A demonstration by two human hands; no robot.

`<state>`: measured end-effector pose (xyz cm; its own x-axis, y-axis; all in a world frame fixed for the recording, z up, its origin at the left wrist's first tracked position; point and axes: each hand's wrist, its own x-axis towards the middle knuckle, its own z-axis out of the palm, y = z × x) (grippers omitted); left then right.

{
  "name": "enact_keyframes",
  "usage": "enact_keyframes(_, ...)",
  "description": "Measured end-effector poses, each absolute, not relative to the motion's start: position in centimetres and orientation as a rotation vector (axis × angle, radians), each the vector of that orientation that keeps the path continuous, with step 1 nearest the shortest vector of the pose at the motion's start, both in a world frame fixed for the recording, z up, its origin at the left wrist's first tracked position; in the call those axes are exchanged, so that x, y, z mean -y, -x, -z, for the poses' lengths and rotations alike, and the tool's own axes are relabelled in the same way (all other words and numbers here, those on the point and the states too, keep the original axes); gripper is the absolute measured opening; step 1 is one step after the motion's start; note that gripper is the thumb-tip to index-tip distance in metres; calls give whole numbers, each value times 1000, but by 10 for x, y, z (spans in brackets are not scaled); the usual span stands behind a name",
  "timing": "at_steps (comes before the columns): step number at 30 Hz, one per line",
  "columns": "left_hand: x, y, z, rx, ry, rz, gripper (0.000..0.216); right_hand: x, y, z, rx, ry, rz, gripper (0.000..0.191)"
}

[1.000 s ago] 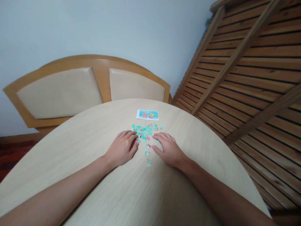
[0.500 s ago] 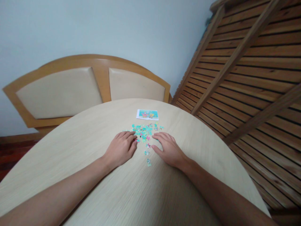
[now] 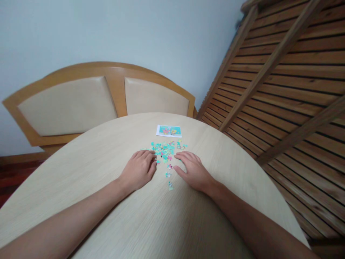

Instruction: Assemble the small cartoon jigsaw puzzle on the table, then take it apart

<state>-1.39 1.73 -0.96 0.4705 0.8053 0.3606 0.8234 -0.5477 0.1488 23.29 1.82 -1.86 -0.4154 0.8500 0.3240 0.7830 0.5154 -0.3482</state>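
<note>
In the head view we look down on a pale, rounded wooden counter [image 3: 129, 226]. A loose pile of jigsaw pieces [image 3: 164, 148], mostly turquoise with spots of pink and yellow, lies between our 2 hands. Our left hand [image 3: 138, 167] is palm down at the pile's left edge, fingers bent and close together; the pieces by its tips are too small for us to tell whether it pinches 1 of them. Our right hand [image 3: 194, 171] rests just beside the pile on the other side, thumb apart from the slightly spread fingers, and we see no piece between them.

A short row of pieces [image 3: 168, 175] trails from the pile toward us, passing near the right thumb. Beyond the pile lies a flat printed picture card [image 3: 169, 131], turquoise, with a pink and a yellow cartoon figure. Past the counter stand a wood-framed padded backrest [image 3: 118, 93] and, to the right, a slatted wooden panel [image 3: 269, 108].

We judge the step in hand to be sorting, since most pieces look loose. The next move, we think, calls for choosing 1 piece by colour, checking it against the card, and lifting it in a fine fingertip pinch without scattering its neighbours.
</note>
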Motion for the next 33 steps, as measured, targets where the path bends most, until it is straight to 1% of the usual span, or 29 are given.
enact_keyframes(8,-20,17,14,1373,2673,633,30,-19,-233,20,2296,1331,-201,38)
enact_keyframes(18,-17,14,7,1420,2653,638,28,-18,-233,19,2295,1327,-211,38)
enact_keyframes(26,-28,20,11,1466,2620,646,22,-19,-234,20,2298,1319,-218,38)
enact_keyframes(33,-33,21,15,1484,2647,746,21,-18,-233,20,2298,1327,-214,39)
